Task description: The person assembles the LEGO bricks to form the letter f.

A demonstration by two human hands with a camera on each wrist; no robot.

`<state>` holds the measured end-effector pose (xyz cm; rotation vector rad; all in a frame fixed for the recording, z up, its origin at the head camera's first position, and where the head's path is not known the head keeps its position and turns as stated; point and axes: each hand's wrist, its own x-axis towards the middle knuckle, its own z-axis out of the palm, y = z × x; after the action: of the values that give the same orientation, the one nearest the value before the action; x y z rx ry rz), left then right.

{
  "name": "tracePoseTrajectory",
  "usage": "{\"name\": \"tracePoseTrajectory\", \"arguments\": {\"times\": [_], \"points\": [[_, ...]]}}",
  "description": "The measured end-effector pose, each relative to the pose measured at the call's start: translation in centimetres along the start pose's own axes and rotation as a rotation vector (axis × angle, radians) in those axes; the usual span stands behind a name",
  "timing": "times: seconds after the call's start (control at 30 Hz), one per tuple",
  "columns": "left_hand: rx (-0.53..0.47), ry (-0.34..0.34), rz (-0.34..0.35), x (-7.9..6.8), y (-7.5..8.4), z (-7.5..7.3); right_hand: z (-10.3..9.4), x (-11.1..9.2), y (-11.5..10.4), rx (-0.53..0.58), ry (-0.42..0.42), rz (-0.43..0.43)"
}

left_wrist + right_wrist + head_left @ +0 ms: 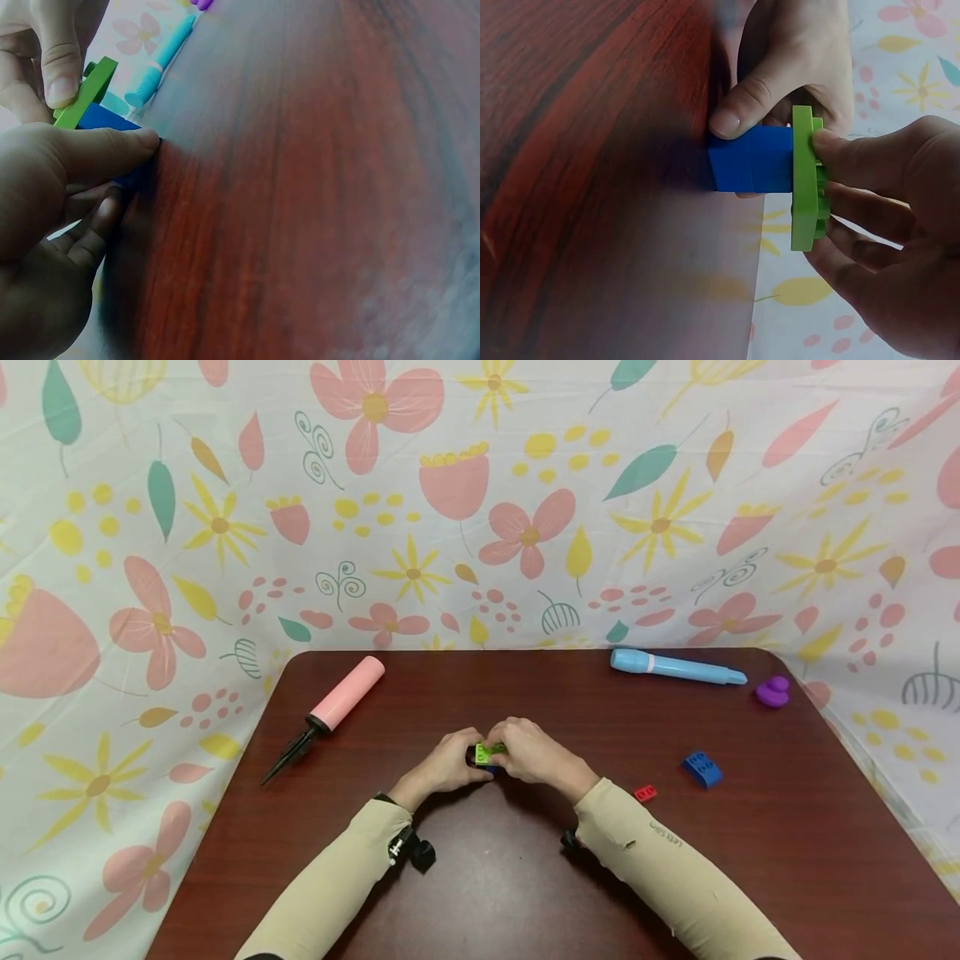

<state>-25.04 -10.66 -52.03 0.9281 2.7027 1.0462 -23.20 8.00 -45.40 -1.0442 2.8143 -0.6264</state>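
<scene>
Near the middle of the table both hands meet at a small stack of toy building bricks. My left hand (448, 762) grips a blue building brick (754, 159) by its sides, the thumb along one face. With thumb and fingers my right hand (534, 753) pinches a thin lime green building brick (802, 180), studs outward. The green brick lies against the top of the blue one and overhangs it on one side. Whether the two are fully pressed together, I cannot tell. Fingers hide part of both bricks.
To the right lie a red brick (645, 793) and another blue brick (702, 769). A light blue pump (675, 668) and a purple knobbed object (772, 692) are at the back right. At left lies a pink and black hand pump (347, 693). A floral cloth (525, 577) hangs behind the table.
</scene>
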Motion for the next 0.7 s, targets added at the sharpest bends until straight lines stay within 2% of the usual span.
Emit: {"name": "tracePoseTrajectory", "arguments": {"times": [0.27, 0.7], "points": [[0.008, 0.007, 0.006, -0.13, -0.07, 0.06, 0.28, -0.11, 0.14, -0.018, 0.004, -0.003], [0.031, -0.005, -0.002, 0.0, 0.14, -0.07, -0.09, -0.74, 0.86, 0.038, 0.121, -0.025]]}}
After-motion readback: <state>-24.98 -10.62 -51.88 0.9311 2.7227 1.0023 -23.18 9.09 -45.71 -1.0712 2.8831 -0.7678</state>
